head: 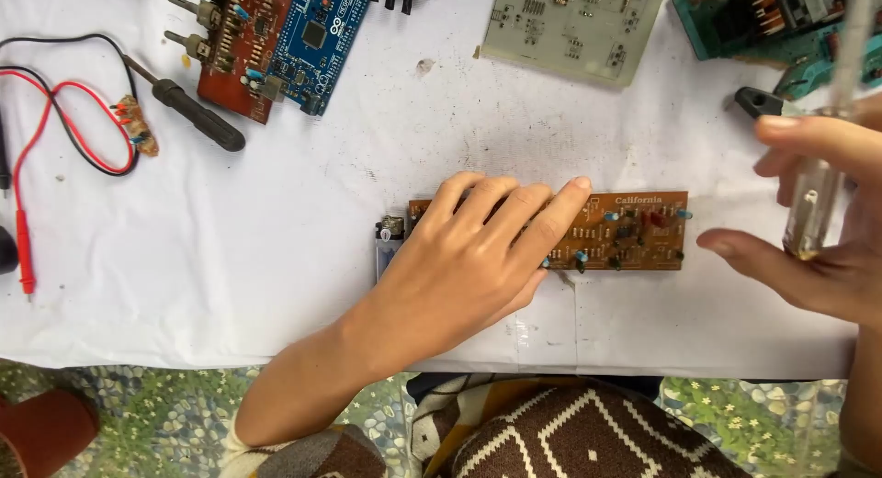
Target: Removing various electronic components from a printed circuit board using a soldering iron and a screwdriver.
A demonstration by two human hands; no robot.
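At nine o'clock lie red and black leads point(55, 120), with a black screwdriver point(188, 112) and stacked boards point(276, 37) at eleven. The left hand point(469, 262) lies flat, fingers spread, pinning the brown board point(634, 232) at centre. At three o'clock the right hand point(818, 230) grips a clear-handled screwdriver point(813, 207), its tip not yet on the board.

Long brown circuit board point(634, 232) lay flat on white cloth, left half covered, clear-handled screwdriver point(813, 207) stood near upright, just right of it
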